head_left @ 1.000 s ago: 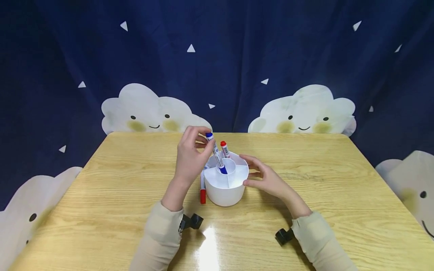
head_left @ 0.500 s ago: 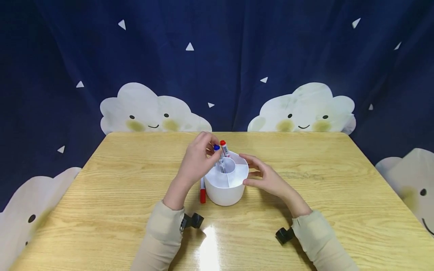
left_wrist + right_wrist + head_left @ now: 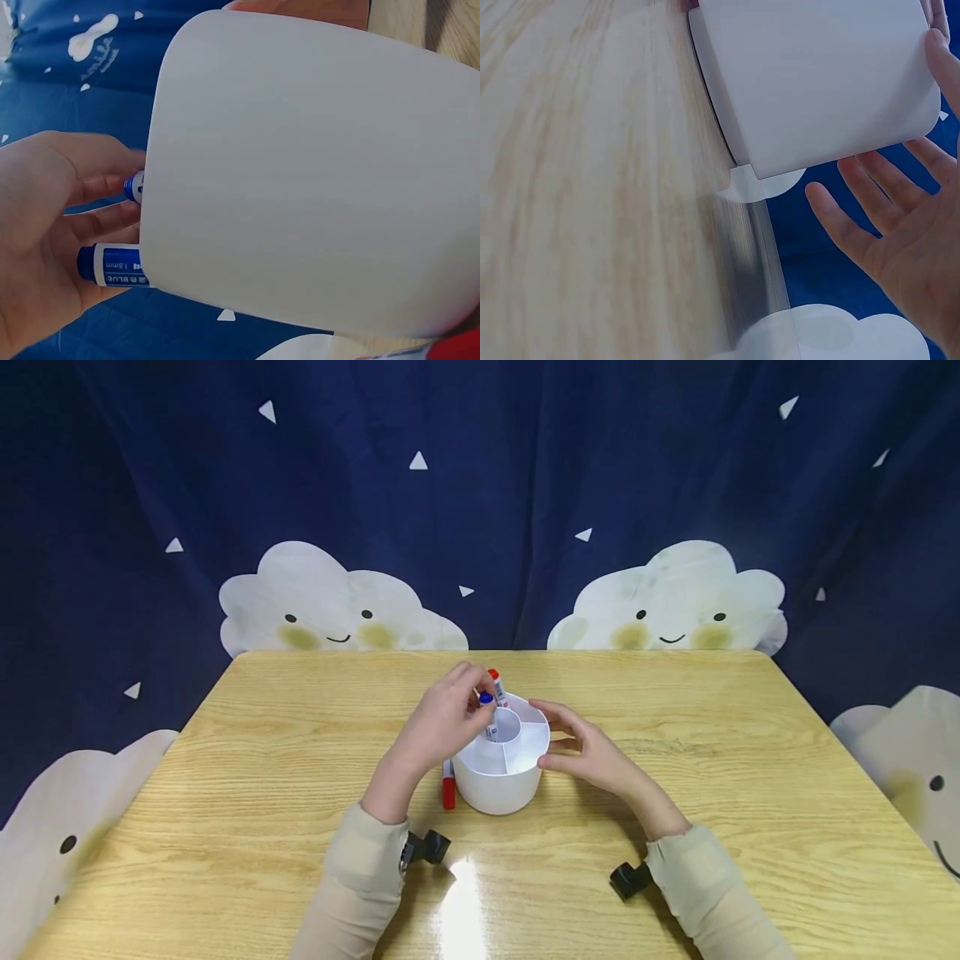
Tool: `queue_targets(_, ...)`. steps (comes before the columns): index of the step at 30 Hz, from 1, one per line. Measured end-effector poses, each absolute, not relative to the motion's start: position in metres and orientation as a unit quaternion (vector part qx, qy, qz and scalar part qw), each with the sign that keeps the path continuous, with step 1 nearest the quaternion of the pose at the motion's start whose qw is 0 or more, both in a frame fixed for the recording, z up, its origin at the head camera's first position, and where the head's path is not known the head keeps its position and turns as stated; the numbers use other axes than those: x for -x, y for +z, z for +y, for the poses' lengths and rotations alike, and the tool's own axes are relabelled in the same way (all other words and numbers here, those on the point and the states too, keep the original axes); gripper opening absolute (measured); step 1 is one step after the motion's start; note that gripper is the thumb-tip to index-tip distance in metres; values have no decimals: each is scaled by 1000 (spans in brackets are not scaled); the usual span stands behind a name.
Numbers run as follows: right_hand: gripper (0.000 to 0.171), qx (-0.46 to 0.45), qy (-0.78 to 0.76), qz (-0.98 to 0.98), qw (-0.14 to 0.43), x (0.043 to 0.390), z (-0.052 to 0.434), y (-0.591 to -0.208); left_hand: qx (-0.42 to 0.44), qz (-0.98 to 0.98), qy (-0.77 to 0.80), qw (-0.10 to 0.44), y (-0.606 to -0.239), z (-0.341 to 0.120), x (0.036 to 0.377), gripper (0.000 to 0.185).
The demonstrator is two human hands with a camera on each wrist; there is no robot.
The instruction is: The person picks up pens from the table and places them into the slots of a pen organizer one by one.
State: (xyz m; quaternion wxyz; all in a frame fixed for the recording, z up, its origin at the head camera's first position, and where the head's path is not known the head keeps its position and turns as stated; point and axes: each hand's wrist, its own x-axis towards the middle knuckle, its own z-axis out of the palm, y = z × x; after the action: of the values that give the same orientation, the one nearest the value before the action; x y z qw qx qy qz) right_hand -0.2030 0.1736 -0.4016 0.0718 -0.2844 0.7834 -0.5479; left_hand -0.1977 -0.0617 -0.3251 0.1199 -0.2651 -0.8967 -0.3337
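Note:
A white round pen holder (image 3: pixel 497 795) with a central ring and divided compartments stands mid-table. My left hand (image 3: pixel 442 718) is over its left side, pinching a blue-capped marker (image 3: pixel 487 699) whose lower part is down in the central ring. Another blue marker (image 3: pixel 112 264) pokes above the rim in the left wrist view, under the palm. Behind the held marker, a red-capped marker (image 3: pixel 499 691) stands in a rear compartment. My right hand (image 3: pixel 585 752) rests against the holder's right side, fingers spread and thumb at the wall.
A marker with a red cap (image 3: pixel 448 792) lies on the wooden table (image 3: pixel 262 793) against the holder's left side. A dark blue curtain (image 3: pixel 495 485) with white clouds hangs behind the table's far edge. Black wrist cameras sit under both sleeves.
My left hand has moved right and down, lowering the blue marker upright into the central ring. The right hand and the holder have stayed in place.

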Motion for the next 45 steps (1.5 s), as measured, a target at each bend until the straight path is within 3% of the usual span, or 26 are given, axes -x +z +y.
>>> queue_targets(14,69,280,-540,791,68,202,172,-398,190,-883,-400,157,-333,-96,217,15)
queue_targets(23,69,286,-542,787,65,203,174,-401,110,-904,-397,114,-363,-107,236,15)
queue_targets(36,69,282,-541,789,71,202,173,-401,54,-952,-300,-6,-398,-98,243,30)
queue_targets(45,68,283,-539,791,67,203,173,-402,51,-964,-260,-13,-404,-95,245,33)
